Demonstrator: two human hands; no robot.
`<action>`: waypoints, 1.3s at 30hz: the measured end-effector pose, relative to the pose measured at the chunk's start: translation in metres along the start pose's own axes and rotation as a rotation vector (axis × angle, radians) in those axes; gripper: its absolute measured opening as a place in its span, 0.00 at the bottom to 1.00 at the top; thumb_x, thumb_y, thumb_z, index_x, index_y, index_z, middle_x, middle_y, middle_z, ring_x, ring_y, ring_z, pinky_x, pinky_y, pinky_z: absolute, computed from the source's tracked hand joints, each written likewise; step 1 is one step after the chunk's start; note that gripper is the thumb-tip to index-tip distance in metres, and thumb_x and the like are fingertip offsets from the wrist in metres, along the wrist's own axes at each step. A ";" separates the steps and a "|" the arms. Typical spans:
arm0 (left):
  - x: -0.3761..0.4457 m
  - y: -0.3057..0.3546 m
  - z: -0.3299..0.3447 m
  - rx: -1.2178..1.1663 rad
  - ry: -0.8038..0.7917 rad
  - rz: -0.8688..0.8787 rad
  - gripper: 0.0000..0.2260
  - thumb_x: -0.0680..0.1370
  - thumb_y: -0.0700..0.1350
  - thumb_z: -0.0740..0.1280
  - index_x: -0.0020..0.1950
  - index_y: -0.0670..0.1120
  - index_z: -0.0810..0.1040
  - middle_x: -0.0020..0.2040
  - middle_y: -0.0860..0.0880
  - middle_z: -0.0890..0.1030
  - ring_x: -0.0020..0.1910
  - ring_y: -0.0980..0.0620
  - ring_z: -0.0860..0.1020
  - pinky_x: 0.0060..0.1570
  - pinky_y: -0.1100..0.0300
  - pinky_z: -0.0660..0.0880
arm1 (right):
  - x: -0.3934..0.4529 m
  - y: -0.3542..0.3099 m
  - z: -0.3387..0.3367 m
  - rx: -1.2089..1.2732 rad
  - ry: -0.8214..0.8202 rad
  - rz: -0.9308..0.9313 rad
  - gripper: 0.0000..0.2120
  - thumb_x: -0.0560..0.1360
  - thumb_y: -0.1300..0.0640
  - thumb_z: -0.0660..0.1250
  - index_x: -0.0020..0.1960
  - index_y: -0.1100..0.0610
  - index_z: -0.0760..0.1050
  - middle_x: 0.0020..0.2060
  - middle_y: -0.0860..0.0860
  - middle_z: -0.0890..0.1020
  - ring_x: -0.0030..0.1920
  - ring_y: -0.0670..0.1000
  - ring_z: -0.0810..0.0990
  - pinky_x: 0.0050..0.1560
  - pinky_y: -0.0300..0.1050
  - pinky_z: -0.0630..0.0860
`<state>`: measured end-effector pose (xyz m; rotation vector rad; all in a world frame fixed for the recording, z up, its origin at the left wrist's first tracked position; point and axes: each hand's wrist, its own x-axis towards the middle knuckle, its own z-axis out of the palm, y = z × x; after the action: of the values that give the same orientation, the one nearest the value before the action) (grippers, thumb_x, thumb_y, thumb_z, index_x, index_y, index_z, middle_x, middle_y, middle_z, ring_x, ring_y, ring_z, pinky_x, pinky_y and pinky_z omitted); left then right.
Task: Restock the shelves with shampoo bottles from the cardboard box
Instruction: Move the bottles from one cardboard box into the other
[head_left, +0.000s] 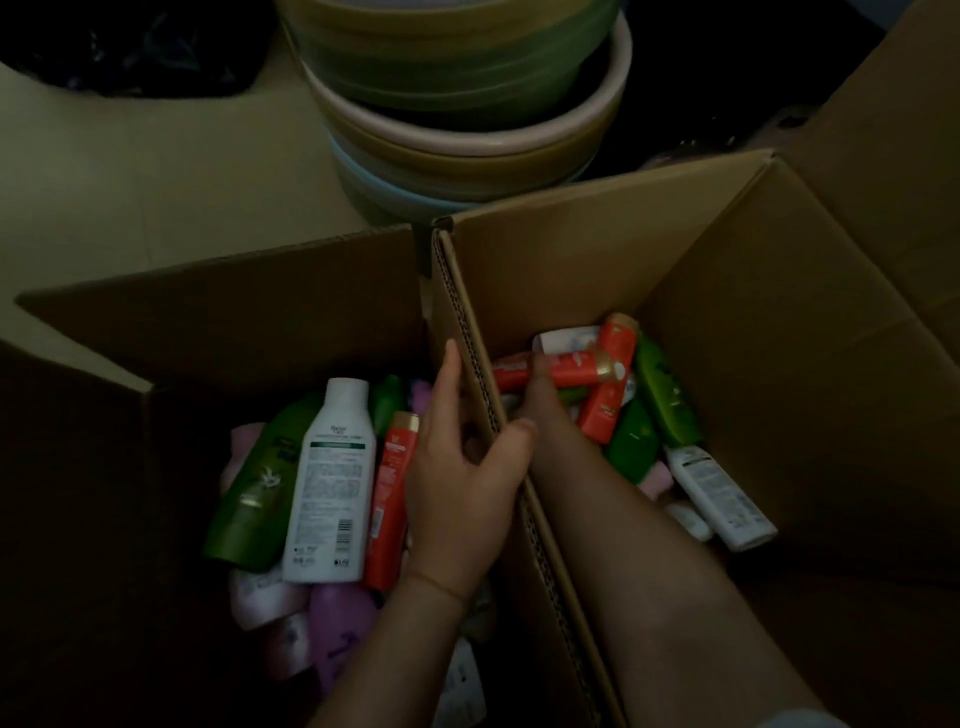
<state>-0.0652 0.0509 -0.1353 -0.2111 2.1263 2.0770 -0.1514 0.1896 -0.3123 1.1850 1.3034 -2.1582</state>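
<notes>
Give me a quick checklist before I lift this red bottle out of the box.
1. Right hand on the red bottle: ok, fingers wrap over it.
2. Grip firm enough to lift: cannot tell, the fingertips are hidden behind the bottle.
3. Left hand holding the cardboard flap aside: ok, it grips the flap edge.
4. Path up clear: ok, the box is open above the bottle.
5. Neighbours likely to shift: not ok, a second red bottle lies against it.
6. Shelf ready: cannot tell, no shelf in view.
</notes>
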 end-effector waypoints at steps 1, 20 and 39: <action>0.000 0.001 0.000 0.005 0.003 -0.002 0.37 0.68 0.58 0.68 0.77 0.65 0.61 0.71 0.58 0.73 0.68 0.60 0.73 0.66 0.48 0.73 | 0.004 0.000 -0.003 0.022 0.008 -0.037 0.36 0.64 0.22 0.62 0.62 0.43 0.77 0.59 0.47 0.83 0.57 0.50 0.83 0.58 0.54 0.78; -0.001 0.030 -0.063 -0.240 0.031 -0.427 0.15 0.84 0.54 0.56 0.56 0.50 0.81 0.51 0.52 0.85 0.49 0.56 0.82 0.45 0.61 0.75 | -0.265 -0.161 0.058 -0.281 -0.610 -0.377 0.46 0.50 0.50 0.84 0.64 0.62 0.72 0.52 0.62 0.84 0.52 0.61 0.84 0.51 0.55 0.81; -0.006 0.035 0.006 0.008 -0.076 -0.236 0.44 0.67 0.63 0.75 0.78 0.58 0.58 0.72 0.54 0.70 0.69 0.51 0.71 0.68 0.48 0.70 | -0.158 -0.137 0.018 -0.669 0.322 -0.385 0.07 0.80 0.55 0.62 0.51 0.59 0.75 0.46 0.58 0.78 0.38 0.55 0.80 0.32 0.45 0.78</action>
<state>-0.0666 0.0578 -0.0999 -0.3571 1.9602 1.9110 -0.1575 0.2263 -0.1057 1.0689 2.3120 -1.5370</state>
